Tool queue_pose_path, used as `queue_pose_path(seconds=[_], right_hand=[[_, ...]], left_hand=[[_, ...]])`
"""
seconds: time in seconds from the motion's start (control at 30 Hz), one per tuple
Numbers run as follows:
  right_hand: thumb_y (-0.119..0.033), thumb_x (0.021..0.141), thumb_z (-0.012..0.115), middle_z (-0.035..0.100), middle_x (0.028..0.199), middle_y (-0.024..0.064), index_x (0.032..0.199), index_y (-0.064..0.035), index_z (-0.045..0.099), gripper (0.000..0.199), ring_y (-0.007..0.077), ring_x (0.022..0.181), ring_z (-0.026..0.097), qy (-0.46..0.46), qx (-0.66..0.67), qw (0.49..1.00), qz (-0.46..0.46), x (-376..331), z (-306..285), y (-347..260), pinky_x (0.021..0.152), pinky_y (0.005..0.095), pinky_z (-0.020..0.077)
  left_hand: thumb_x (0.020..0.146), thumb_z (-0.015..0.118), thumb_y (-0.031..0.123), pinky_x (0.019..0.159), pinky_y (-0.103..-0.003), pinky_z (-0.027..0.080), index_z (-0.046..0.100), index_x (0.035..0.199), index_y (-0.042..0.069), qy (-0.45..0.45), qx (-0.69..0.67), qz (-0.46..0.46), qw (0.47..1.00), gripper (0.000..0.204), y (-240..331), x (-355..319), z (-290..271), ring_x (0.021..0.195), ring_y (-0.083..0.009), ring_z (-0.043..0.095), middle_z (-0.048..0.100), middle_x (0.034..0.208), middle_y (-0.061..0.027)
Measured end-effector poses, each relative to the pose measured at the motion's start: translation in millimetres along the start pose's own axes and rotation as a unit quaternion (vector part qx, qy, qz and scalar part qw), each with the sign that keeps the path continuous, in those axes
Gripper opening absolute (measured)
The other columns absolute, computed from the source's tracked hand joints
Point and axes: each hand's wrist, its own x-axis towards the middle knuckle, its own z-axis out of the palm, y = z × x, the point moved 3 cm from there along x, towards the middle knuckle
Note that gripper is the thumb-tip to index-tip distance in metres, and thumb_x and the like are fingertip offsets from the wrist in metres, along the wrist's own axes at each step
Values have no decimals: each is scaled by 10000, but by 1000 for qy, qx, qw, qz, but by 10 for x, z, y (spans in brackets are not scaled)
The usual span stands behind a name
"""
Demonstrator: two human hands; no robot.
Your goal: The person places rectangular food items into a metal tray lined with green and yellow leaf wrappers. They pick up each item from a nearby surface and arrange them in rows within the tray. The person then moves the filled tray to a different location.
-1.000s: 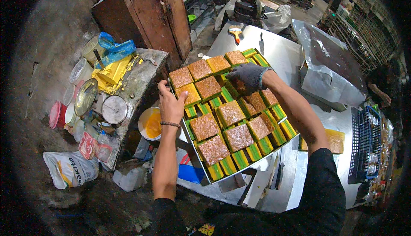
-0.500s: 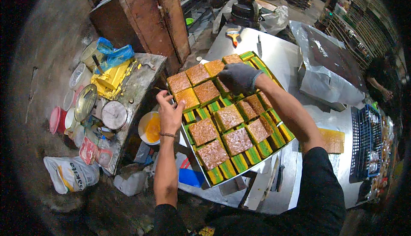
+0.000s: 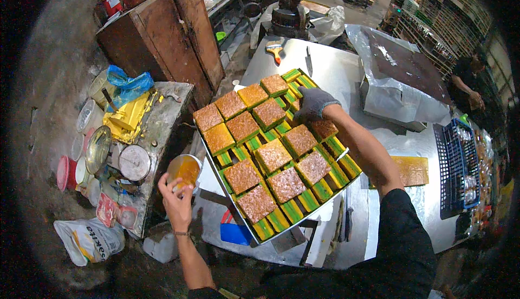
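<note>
A large tray [image 3: 272,239] holds square layer cake pieces [image 3: 272,156], brown-topped with green and yellow striped sides; some lie on their sides with stripes up. My right hand [image 3: 316,104], in a dark grey glove, reaches over the tray's far right part, its fingers and thumb around a layer cake piece that it partly hides. My left hand [image 3: 177,204], bare with a bracelet at the wrist, is off the tray's left side. Its fingers are apart and slightly bent, with nothing seen in them, in front of a round tub of orange-yellow stuff [image 3: 187,170].
At left, a worn table [image 3: 176,101] carries a yellow block, tubs and lids. On the metal table lie a brush [image 3: 274,51], a knife [image 3: 309,60] and a yellow slab [image 3: 410,170]. A foil-wrapped block [image 3: 401,76] and blue crate [image 3: 460,163] stand right; another person [image 3: 468,87] is beyond.
My left hand has let go of the tray's left edge and moved down and left to the tub. My gloved right hand stays over the cake pieces. The view has shifted slightly.
</note>
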Motion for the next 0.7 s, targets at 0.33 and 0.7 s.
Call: queue_pose_path(seconds=[0.33, 0.7], right_hand=[[-460, 651, 847, 726, 1062, 233, 1186, 4, 632, 740, 364, 994, 713, -12, 127, 991, 30, 323, -78, -152, 862, 432, 560], [-201, 828, 728, 652, 1180, 181, 1394, -114, 533, 605, 320, 957, 682, -168, 230, 951, -117, -547, -162, 300, 790, 451, 586]], left_hand=[[898, 726, 44, 880, -395, 534, 280, 1529, 70, 48, 27, -46, 997, 773, -483, -439, -592, 993, -270, 674, 603, 1235, -191], [913, 700, 21, 869, -365, 540, 257, 1560, 82, 80, 79, -96, 989, 787, -832, -724, -930, 967, -258, 682, 602, 1223, -198]])
